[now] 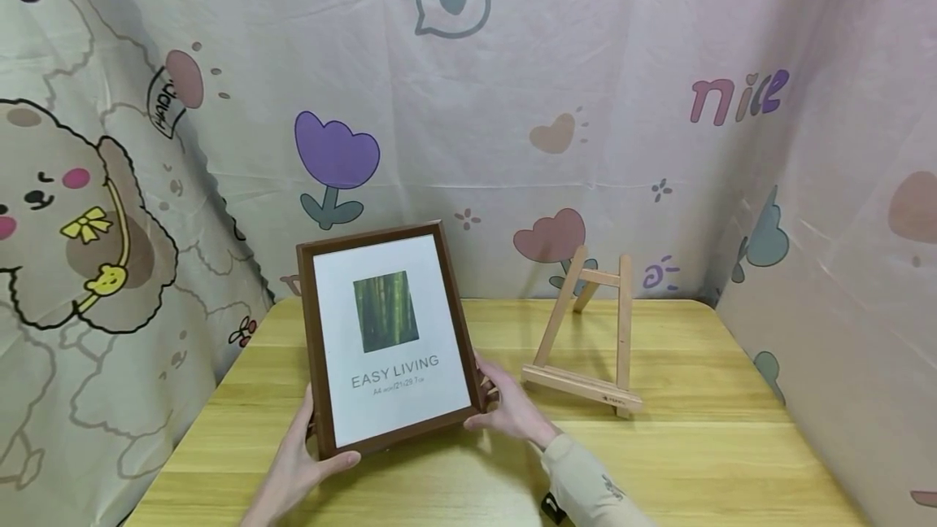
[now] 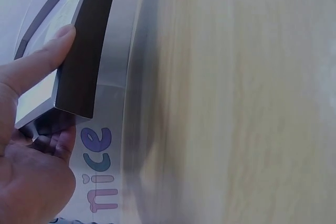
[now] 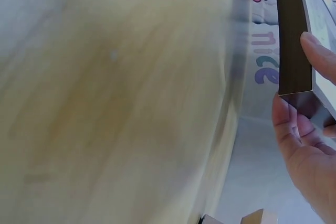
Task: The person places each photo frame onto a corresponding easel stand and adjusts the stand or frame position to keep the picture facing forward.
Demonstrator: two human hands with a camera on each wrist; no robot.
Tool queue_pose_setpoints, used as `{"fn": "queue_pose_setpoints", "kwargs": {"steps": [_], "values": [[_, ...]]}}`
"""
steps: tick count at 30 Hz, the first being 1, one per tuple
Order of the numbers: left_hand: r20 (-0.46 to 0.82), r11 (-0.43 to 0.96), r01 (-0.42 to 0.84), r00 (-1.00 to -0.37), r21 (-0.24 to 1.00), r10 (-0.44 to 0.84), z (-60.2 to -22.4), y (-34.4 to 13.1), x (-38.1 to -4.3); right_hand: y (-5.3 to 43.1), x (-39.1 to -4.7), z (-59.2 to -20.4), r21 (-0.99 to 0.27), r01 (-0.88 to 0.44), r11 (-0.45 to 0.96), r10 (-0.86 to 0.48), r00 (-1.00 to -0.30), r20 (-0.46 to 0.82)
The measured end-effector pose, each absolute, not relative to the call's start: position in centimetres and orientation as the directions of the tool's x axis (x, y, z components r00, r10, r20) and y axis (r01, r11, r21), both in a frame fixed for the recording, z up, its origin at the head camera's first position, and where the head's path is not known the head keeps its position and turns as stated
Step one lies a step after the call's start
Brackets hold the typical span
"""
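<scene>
A brown picture frame [image 1: 388,336] is held up over the left half of the wooden desk [image 1: 703,446], hiding part of its far edge, its right side a little higher than its left. The left hand [image 1: 300,458] grips the lower left corner, thumb along the bottom edge and fingers curled beneath and behind; the right hand [image 1: 508,407] grips the lower right corner in the same manner, a pale sleeve [image 1: 593,482] reaching back to the desk's near edge. Inside the frame, a white sheet [image 1: 391,417] carries a small green forest picture [image 1: 385,311] above the words EASY LIVING. Just right of the right hand, a light wooden easel [image 1: 581,387] stands between the frame and the desk's right edge, its back leg near the far edge, before a printed cloth [image 1: 468,88]
</scene>
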State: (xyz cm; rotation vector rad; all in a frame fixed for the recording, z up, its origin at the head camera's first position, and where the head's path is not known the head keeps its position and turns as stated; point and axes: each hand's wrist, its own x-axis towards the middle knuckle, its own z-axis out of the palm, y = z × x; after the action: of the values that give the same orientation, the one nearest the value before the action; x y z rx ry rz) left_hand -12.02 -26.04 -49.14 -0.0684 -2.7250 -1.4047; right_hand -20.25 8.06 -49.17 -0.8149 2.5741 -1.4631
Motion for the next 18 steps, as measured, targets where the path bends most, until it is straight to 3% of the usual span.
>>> {"fn": "queue_pose_setpoints", "kwargs": {"steps": [6, 18], "values": [[0.107, 0.589, 0.092, -0.994, 0.803, 0.009, -49.1, -25.7, -12.3, 8.3, -20.4, -49.2, -0.826, -0.436, 0.357, -0.482, -0.844, 0.237], [0.151, 0.586, 0.128, -0.988, 0.8, 0.01, -49.1, -24.9, -12.6, 9.2, -19.9, -48.9, -0.797, -0.446, 0.407, -0.438, -0.861, 0.259]]}}
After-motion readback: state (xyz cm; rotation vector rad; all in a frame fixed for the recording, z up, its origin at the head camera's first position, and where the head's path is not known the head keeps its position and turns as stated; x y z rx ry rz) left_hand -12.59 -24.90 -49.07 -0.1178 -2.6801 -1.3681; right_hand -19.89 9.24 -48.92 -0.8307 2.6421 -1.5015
